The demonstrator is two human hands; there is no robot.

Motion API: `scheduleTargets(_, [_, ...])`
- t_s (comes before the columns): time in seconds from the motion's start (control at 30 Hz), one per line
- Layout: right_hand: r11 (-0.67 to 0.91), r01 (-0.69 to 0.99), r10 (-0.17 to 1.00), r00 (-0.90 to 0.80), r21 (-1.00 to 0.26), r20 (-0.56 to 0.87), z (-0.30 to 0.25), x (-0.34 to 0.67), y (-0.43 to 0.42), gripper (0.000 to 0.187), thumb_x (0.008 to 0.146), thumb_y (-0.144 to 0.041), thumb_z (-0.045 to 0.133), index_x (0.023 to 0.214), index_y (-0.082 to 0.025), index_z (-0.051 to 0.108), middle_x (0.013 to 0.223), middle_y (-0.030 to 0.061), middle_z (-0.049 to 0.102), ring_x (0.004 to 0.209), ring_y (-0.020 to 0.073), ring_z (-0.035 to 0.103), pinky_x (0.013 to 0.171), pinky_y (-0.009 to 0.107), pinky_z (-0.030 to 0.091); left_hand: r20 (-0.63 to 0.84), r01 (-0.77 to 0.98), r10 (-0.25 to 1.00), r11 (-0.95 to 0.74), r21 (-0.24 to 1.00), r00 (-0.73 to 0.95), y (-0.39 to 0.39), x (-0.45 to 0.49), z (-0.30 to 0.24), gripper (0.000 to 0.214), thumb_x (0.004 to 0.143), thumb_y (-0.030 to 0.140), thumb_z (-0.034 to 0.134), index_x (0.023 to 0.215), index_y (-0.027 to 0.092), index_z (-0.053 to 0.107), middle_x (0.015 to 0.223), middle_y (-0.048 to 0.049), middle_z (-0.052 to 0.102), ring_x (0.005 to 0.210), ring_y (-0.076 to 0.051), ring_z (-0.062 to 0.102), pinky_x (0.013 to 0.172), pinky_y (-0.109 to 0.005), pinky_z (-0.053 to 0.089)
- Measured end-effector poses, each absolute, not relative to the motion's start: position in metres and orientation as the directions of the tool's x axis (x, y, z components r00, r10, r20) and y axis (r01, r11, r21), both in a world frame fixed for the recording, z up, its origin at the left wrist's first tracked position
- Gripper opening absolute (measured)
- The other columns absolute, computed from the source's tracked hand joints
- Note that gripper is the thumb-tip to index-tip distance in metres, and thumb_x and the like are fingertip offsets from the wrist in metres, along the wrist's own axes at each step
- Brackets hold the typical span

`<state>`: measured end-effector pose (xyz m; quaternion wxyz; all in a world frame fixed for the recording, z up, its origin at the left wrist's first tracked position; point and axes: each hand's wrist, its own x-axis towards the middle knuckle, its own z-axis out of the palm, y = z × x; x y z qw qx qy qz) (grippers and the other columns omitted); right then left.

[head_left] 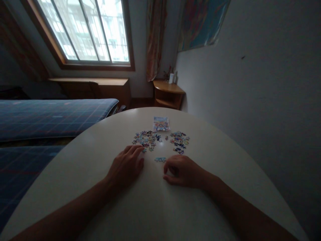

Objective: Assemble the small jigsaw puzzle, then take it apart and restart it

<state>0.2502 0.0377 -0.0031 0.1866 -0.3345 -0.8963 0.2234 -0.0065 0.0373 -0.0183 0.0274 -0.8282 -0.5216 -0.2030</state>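
My left hand (126, 164) lies flat on the round white table (155, 207), fingers stretched toward a heap of loose puzzle pieces (146, 138). Its fingertips touch the heap's near edge. My right hand (182, 170) rests on the table with its fingers curled under; I cannot make out anything in them. Just left of it lies a small joined strip of pieces (159, 159). A second heap of pieces (180, 140) sits beyond the right hand. A small picture card (161, 123) lies behind both heaps.
A blue checked bed (50, 117) runs along the left. A wooden corner stand (167, 93) sits by the wall under a curtain (155, 36). A large window (87, 30) is at the back. The grey wall (263, 83) closes the right side.
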Motion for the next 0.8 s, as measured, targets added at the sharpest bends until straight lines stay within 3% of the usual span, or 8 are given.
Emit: scheduleTargets(0.8, [0.68, 0.524, 0.68, -0.712, -0.513, 0.174, -0.003, 0.251, 0.037, 0.009, 0.079, -0.024, 0.071, 0.085, -0.019, 0.067, 0.063, -0.0053, 0.055, 0.06, 0.0099, 0.051, 0.066, 0.023, 0.037, 0.392, 0.881, 0.857, -0.432, 0.192, 0.335, 0.049, -0.009, -0.022, 0.022, 0.093, 0.018, 0.057, 0.113, 0.02, 0.067, 0.113, -0.0057, 0.069, 0.105, -0.025, 0.061, 0.089, -0.042, 0.056])
